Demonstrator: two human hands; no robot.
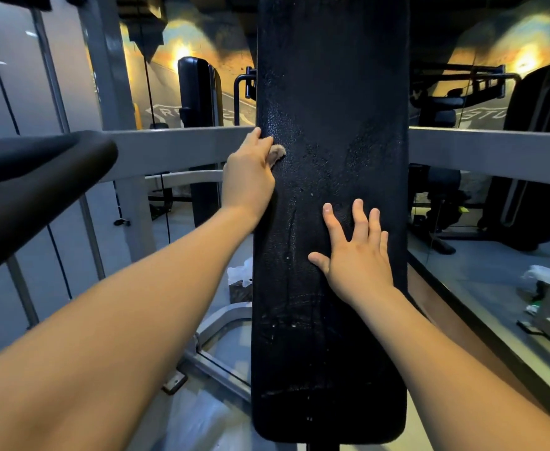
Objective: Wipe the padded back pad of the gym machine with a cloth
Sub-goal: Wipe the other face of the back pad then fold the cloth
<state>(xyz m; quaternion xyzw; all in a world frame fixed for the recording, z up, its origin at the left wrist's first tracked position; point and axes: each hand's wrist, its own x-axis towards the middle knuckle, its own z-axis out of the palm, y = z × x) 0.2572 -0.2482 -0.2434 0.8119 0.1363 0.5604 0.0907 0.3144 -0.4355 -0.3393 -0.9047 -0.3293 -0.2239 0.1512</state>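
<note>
Two bare forearms reach forward from the bottom corners toward the tall black back pad (332,320), which stands upright through the middle of the view with its rounded lower end nearest. The pad's vinyl face shows wet streaks and pale flecks along its lower and middle stretches, and fine droplets higher up.

The right hand (358,255) lies flat against the pad's middle, toward its right edge, fingers spread apart and pointing up, holding nothing.

Farther up, the left hand (249,177) sits at the pad's left edge, fingers curled closed around a small tan cloth (277,153). Only a bunched bit of the cloth shows past the fingers, pressed against the pad's face just inside that edge.

At the left, a black padded handle (39,177) juts in, apart from the pad. Behind the pad a grey frame crossbar (176,141) runs across at the level of the left hand. A white crumpled bag (241,271) lies on the floor by the pad's left edge. Beyond stand other dark gym machines (198,92) before a lamp-lit painted wall.
</note>
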